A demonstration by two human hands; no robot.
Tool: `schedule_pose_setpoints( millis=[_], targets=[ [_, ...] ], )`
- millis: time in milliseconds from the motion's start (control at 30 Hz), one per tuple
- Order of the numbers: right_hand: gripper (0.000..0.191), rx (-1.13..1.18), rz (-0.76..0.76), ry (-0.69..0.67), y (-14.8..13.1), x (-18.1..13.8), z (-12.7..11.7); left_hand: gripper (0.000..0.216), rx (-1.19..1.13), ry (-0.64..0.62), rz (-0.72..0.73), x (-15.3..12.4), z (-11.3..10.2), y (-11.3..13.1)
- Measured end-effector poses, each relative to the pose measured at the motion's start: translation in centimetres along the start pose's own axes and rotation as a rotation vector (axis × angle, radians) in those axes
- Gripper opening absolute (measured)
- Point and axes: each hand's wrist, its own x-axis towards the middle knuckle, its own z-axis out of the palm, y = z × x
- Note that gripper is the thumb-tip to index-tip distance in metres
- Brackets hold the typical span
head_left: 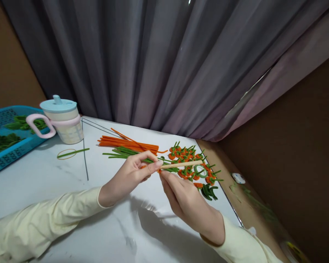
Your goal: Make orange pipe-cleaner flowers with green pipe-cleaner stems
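My left hand (131,175) pinches the near end of a thin wooden stick (182,164) between thumb and fingers, and a bit of orange pipe cleaner shows at the pinch. My right hand (181,197) is curled closed just below the same spot, its fingertips meeting the stick and the orange piece. The stick points right over a pile of small orange-and-green pipe-cleaner flowers (190,164). Behind the hands lie a bundle of orange pipe cleaners (126,142) and green pipe cleaners (120,152).
A white table (44,182) carries a lidded cup with a pink handle (61,120), a blue tray with green pieces (5,140) at left, a green tape roll (200,170), and a black wire (84,157). Grey curtain hangs behind; brown board at right.
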Motion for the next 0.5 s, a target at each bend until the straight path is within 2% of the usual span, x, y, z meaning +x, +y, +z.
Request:
schedule_pose_setpoints(
  millis=[133,233,367,500],
  targets=[
    [0.023,-0.105,0.025,-0.179,-0.2,0.3,-0.2,0.021,0.308,0.062,0.174,0.2,0.0,-1.0],
    [0.021,-0.163,0.092,-0.339,-0.3,0.7,-0.3,0.021,0.539,0.027,0.223,0.4,-0.2,-1.8],
    [0.023,-0.281,0.168,-0.480,-0.8,1.1,-0.3,0.020,0.774,-0.083,0.185,0.6,-0.3,-1.9],
    [0.025,-0.452,0.143,-0.513,-1.2,1.3,-0.2,0.024,0.882,-0.126,0.101,0.6,-0.3,-1.3]
  ],
)
